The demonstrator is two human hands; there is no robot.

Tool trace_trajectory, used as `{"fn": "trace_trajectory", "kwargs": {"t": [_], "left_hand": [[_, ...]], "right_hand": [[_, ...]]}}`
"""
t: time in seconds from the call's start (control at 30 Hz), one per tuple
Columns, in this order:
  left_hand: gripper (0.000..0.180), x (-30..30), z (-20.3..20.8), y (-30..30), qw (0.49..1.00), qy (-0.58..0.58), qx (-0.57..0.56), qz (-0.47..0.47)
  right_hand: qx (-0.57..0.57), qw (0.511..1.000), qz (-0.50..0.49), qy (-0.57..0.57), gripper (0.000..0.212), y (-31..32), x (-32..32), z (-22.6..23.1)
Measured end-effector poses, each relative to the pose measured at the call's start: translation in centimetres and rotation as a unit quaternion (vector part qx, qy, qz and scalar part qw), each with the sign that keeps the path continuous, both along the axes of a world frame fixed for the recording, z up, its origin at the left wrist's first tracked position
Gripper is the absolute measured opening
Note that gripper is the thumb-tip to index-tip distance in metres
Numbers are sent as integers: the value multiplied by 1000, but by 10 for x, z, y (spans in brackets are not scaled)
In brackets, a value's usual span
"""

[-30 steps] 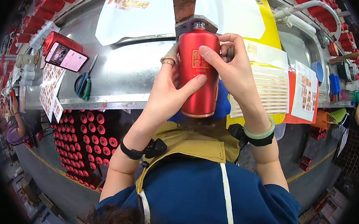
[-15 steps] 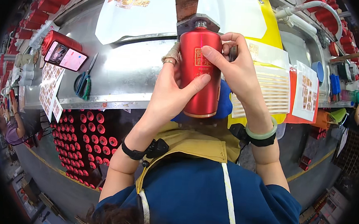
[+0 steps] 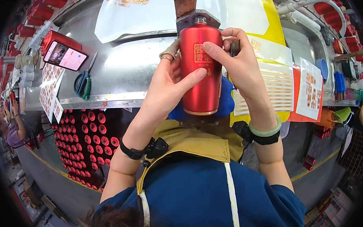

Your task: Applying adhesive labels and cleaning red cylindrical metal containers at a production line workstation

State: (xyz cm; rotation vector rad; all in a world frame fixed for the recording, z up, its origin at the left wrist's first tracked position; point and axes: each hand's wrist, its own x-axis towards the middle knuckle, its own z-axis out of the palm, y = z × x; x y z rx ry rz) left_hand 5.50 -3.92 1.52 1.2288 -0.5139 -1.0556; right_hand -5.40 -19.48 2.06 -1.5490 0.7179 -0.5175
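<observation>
A red bottle (image 3: 199,89) with a clear glass neck and gold lettering lies in front of me, its neck at a metal bracket (image 3: 199,17). My left hand (image 3: 171,81) grips its left side, the thumb laid across the front below the gold square label (image 3: 202,53). From the right, my right hand (image 3: 243,61) holds the bottle too, thumb pressed at the label's edge, fingers curled at the side. A small dark flat piece (image 3: 235,48) is tucked among those fingers; its kind is unclear. Under the bottle shows a blue pad (image 3: 227,101). Wrapping covers a left fingertip.
Left on the metal table (image 3: 122,64) are scissors (image 3: 83,80), a phone (image 3: 65,56) leaning on a red cylinder, and sticker sheets (image 3: 50,84). Sheets of gold strips (image 3: 266,87) lie right. Rows of red bottles (image 3: 84,145) stand below left. Another person (image 3: 16,128) works far left.
The bottle has shifted slightly left in the picture. My left thumb has slid a little off the lower gold lettering, showing more of it. My right thumb stays by the label.
</observation>
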Motion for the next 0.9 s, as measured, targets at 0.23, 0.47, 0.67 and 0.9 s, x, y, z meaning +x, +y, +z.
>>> {"fn": "trace_trajectory", "kwargs": {"t": [0.23,0.47,0.67,0.9], "left_hand": [[92,0,-2,-1,1000,1,6,1],[85,0,-1,0,1000,8,-3,-3],[79,0,-3,3,1000,23,-18,-1],[79,0,-3,3,1000,22,-21,-2]], "right_hand": [[2,1000,-2,9,59,-1,-1,-1],[79,997,-20,-12,36,4,-17,18],[27,997,24,-69,27,37,-51,30],[-67,998,6,4,22,60,-57,11]]}}
